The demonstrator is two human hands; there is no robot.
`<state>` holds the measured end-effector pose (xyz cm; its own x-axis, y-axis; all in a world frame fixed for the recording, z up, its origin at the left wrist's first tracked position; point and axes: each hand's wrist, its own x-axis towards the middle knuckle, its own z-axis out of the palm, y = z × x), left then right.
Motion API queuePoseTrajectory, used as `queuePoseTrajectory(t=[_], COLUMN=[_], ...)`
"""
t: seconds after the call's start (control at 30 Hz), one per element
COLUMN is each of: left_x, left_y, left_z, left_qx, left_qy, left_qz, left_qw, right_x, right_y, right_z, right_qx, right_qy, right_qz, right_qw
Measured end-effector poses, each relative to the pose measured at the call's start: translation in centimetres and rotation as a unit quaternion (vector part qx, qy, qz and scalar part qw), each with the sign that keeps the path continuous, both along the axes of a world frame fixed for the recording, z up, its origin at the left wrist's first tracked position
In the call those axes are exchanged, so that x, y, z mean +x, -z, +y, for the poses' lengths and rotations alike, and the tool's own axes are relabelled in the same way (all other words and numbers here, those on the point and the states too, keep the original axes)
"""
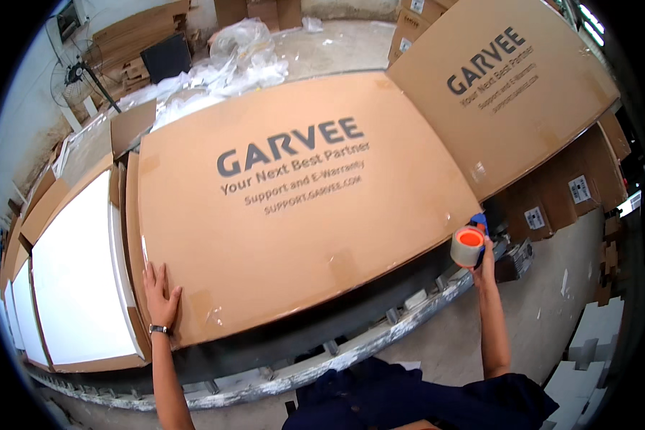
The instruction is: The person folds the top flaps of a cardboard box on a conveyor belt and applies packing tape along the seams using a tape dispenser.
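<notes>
A large flat cardboard box with dark print lies before me on a roller conveyor. My left hand rests on its near left corner, fingers spread flat on the cardboard. At the box's right end, my right hand grips a tape dispenser with a blue part and an orange core. Its roll of tape is against or just above the box's near right corner; which of the two I cannot tell. Short strips of clear tape show along the box's edges.
Open boxes with white panels line the conveyor on my left. Another printed box adjoins at the right, above more cartons. Crumpled plastic wrap and a standing fan are beyond. White foam pieces stand at lower right.
</notes>
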<state>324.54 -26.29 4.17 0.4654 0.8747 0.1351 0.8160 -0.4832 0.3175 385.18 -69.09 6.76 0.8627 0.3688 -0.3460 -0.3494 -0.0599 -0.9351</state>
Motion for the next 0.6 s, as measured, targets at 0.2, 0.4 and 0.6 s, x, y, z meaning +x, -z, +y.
queuePoseTrajectory(t=[0.2, 0.4, 0.6], left_x=[-1.5, -3.0, -6.0], left_y=[-0.5, -1.9, -2.1], left_z=[0.1, 0.5, 5.1], left_qx=[-0.06, -0.128, -0.156], left_qy=[0.039, 0.156, 0.33], left_qz=[-0.087, -0.063, 0.1], left_qw=[0.994, 0.977, 0.926], right_x=[-17.0, -28.4, -30.6], right_y=[-1.6, -1.8, -2.2], right_z=[4.1, 6.3, 8.5], right_qx=[-0.014, 0.03, 0.037], right_qy=[0.01, -0.06, -0.087], right_qz=[0.134, 0.181, 0.153], right_qw=[0.991, 0.981, 0.984])
